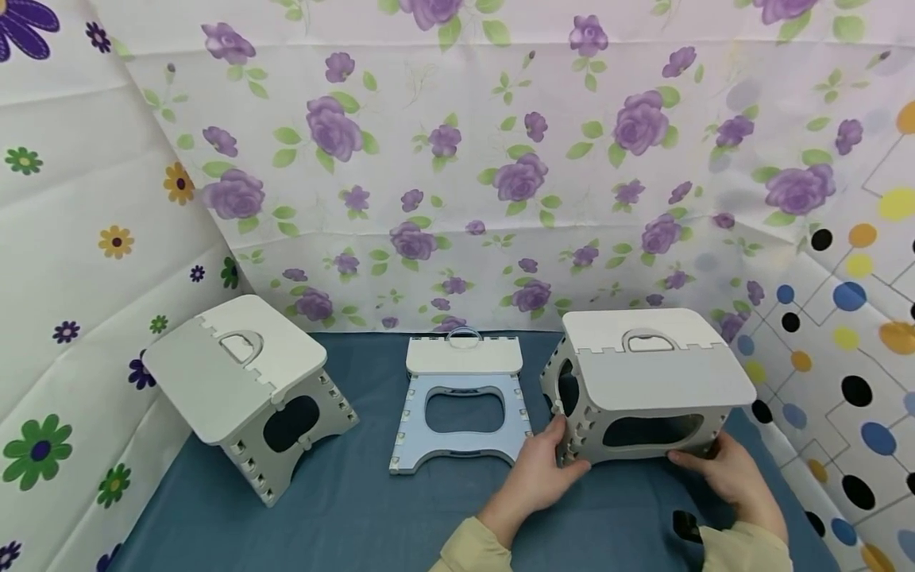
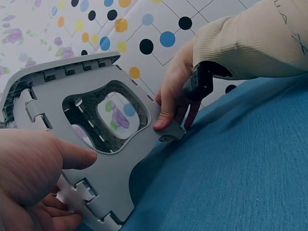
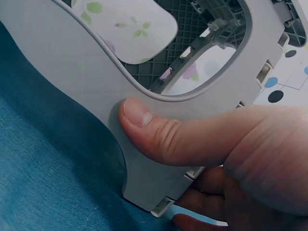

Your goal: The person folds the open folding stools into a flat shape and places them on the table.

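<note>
An unfolded white folding step stool [image 1: 658, 381], with a grey front half on its top, stands at the right of the head view. My left hand [image 1: 539, 469] grips its lower left corner, the thumb lying across the front and the fingers around the side, as the left wrist view shows. The stool's right leg is held by my right hand [image 1: 739, 477]. In the right wrist view, the thumb [image 3: 159, 132] presses on the front panel beside the oval opening, while the other fingers go behind the leg and are partly hidden.
Another unfolded white folding stool [image 1: 236, 357] stands at the left, turned at an angle. Between the two, a flat folded stool with light-blue panels [image 1: 411, 421] lies on the blue cloth [image 1: 343, 508]. Patterned cloth walls [image 1: 500, 199] enclose the back and sides.
</note>
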Available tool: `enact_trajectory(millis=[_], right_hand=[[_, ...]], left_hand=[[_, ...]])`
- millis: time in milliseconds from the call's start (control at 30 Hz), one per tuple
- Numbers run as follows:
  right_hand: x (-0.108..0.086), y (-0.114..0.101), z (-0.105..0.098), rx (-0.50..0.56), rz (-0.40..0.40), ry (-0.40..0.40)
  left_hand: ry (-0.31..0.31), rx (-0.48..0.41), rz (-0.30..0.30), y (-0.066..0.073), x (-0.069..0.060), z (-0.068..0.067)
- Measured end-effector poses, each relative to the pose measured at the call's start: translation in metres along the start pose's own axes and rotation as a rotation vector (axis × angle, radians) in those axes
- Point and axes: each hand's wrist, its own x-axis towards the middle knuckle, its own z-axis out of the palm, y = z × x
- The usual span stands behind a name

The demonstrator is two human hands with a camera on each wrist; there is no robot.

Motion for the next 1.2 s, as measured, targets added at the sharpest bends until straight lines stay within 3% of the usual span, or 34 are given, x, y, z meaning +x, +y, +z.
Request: enact_trajectory(millis=[467,767,1200], right_hand=[[-0.0006,-0.0021,0.0016,0.001,0.034,-0.021],[-0.0012,-0.0011,0.0009,0.004,0.028,0.005],[-0.0002,-0.0010,-0.0028,-0.020,0.033,-0.008]], left_hand=[[-0.017,-0.028,-0.015,-0.0026,-0.0029,0.0063],[-0.026,-0.021,0.014,-0.0037,-0.0010,0.0076],[-0.043,-0.038,-0.005,-0.0036,0.0012,0.0056]])
